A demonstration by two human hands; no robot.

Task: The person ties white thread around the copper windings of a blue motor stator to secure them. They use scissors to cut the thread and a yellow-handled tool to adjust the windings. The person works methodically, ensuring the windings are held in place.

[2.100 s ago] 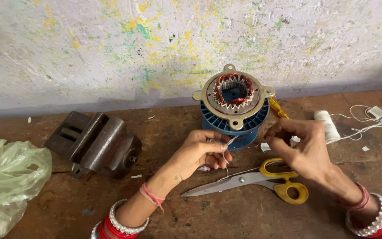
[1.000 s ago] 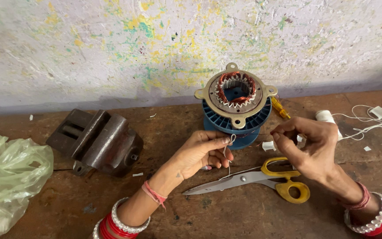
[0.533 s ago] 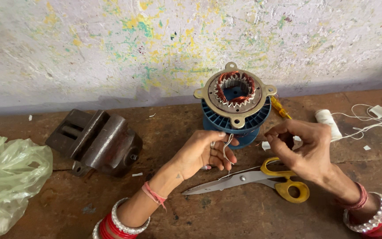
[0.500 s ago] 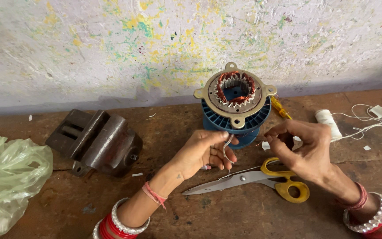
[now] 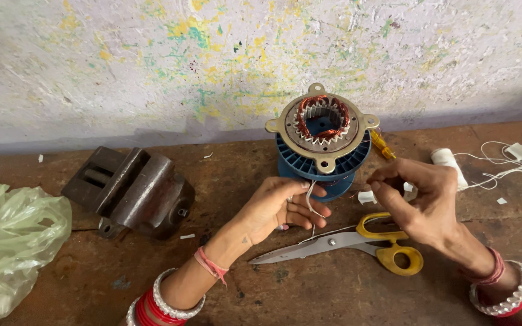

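While both hands work just in front of the motor stator (image 5: 322, 130), a thin white thread (image 5: 309, 202) runs between them. Left hand (image 5: 279, 205): fingers curled, thumb and forefinger pinched on a short loop of the thread near its fingertips; what looks like a needle hangs below the pinch, too thin to be sure. Right hand (image 5: 421, 202): fingers bunched and closed, tips pressed together as if pinching the thread's other end; the grip point itself is too small to make out.

Stator: round, metal flange with four lugs on top, copper windings showing inside the bore, seated on a blue ribbed housing. It stands upright on the worn wooden bench (image 5: 333, 290), close to the paint-flecked wall (image 5: 152, 66).

Scissors (image 5: 345, 244) lie flat on the bench between the two wrists, yellow handles toward the right hand, blades pointing left, untouched. A spool of white thread (image 5: 448, 166) lies just behind the right hand, loose thread trailing off to the right. A yellow-handled tool (image 5: 383, 145) pokes out beside the stator. Small bench vise (image 5: 131, 190) well to the left; crumpled green plastic bag (image 5: 10, 241) at the far left edge. Bangles on both wrists.
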